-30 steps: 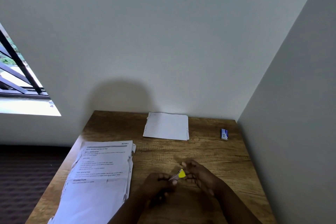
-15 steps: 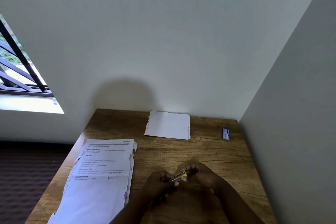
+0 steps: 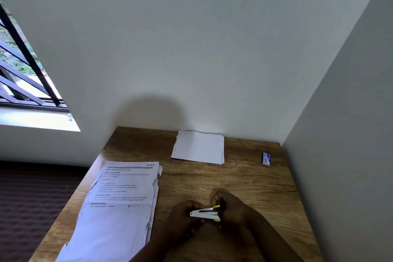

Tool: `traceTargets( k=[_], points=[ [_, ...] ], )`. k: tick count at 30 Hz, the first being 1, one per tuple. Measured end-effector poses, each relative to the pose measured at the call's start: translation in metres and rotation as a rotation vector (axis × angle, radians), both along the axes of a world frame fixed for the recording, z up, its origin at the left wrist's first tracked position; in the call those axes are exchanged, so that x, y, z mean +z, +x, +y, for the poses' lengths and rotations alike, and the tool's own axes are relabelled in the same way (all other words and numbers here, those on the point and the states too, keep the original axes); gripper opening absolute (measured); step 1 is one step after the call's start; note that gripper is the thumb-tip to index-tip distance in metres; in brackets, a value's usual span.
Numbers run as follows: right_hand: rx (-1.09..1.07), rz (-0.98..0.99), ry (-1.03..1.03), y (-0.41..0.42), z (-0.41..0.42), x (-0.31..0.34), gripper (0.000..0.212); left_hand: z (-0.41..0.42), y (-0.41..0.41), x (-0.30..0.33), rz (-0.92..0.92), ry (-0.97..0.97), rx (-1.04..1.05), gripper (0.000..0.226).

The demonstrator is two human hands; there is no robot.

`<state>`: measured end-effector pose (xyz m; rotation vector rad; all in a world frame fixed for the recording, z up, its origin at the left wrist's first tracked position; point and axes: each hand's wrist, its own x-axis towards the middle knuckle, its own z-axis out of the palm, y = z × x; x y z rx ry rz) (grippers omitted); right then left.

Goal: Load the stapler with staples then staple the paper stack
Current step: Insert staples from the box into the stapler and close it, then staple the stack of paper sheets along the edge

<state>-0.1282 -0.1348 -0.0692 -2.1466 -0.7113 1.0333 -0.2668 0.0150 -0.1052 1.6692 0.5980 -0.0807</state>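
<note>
A big stack of printed papers point(image 3: 121, 200) lies on the left of the wooden table point(image 3: 244, 181). Near the front edge, the left hand point(image 3: 182, 217) and right hand point(image 3: 236, 208) both curl round a small white and yellow stapler point(image 3: 205, 213), which looks opened up. Hold it steady so the staples slide in straight. The little staple box point(image 3: 266, 158) sits far right.

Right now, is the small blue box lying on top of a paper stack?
No, the blue box lies on the bare table, apart from both paper stacks.
</note>
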Motion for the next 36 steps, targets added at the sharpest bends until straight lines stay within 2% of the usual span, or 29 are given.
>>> traceTargets(
  k=[4, 7, 8, 9, 10, 11, 12, 13, 16, 18, 20, 23, 25, 29, 32, 36],
  points=[
    [0.113, -0.140, -0.086, -0.003, 0.009, 0.005, 0.036, -0.003, 0.000, -0.007, -0.015, 0.068, 0.007, 0.026],
    [0.146, -0.216, -0.142, -0.005, 0.022, 0.009, 0.018, -0.002, 0.000, -0.010, -0.075, 0.128, -0.011, 0.045],
    [0.230, -0.342, -0.153, -0.007, 0.026, 0.013, 0.015, 0.001, -0.001, -0.009, -0.094, 0.186, -0.011, 0.047],
    [0.277, -0.365, -0.213, -0.007, 0.031, 0.017, 0.013, 0.005, -0.003, -0.007, -0.110, 0.242, 0.004, 0.045],
    [0.333, -0.338, -0.264, -0.010, 0.036, 0.020, 0.007, 0.012, -0.006, -0.003, -0.124, 0.287, 0.034, 0.039],
    [0.252, -0.225, -0.297, -0.007, 0.044, 0.018, 0.031, 0.021, -0.009, 0.000, -0.136, 0.318, 0.076, 0.032],
    [0.189, -0.229, -0.319, -0.008, 0.053, 0.022, 0.054, 0.033, -0.014, 0.004, -0.146, 0.339, 0.133, 0.025],
    [0.149, -0.225, -0.297, -0.010, 0.063, 0.025, 0.062, 0.047, -0.020, 0.008, -0.156, 0.355, 0.199, 0.022],
    [0.037, -0.157, -0.087, -0.026, 0.096, 0.033, 0.041, 0.089, -0.046, 0.017, -0.164, 0.424, 0.474, 0.020],
    [-0.027, -0.057, -0.016, -0.042, 0.117, 0.034, 0.030, 0.112, -0.069, 0.021, -0.144, 0.436, 0.649, 0.020],
    [-0.076, 0.041, 0.022, -0.058, 0.133, 0.029, 0.026, 0.128, -0.087, 0.020, -0.104, 0.479, 0.765, 0.022],
    [-0.002, 0.087, -0.008, -0.081, 0.152, 0.015, 0.030, 0.143, -0.109, 0.016, -0.014, 0.522, 0.885, 0.027],
    [-0.003, 0.117, -0.018, -0.092, 0.162, 0.006, 0.041, 0.150, -0.121, 0.012, 0.089, 0.522, 0.887, 0.035],
    [-0.106, 0.127, -0.041, -0.111, 0.177, -0.004, 0.058, 0.160, -0.136, 0.002, 0.384, 0.574, 0.703, 0.066],
    [-0.236, 0.116, -0.033, -0.121, 0.184, -0.005, 0.064, 0.157, -0.139, 0.002, 0.379, 0.512, 0.671, 0.073],
    [-0.354, 0.166, -0.007, -0.124, 0.189, -0.003, 0.061, 0.155, -0.138, 0.010, 0.335, 0.504, 0.691, 0.064]
  ],
)
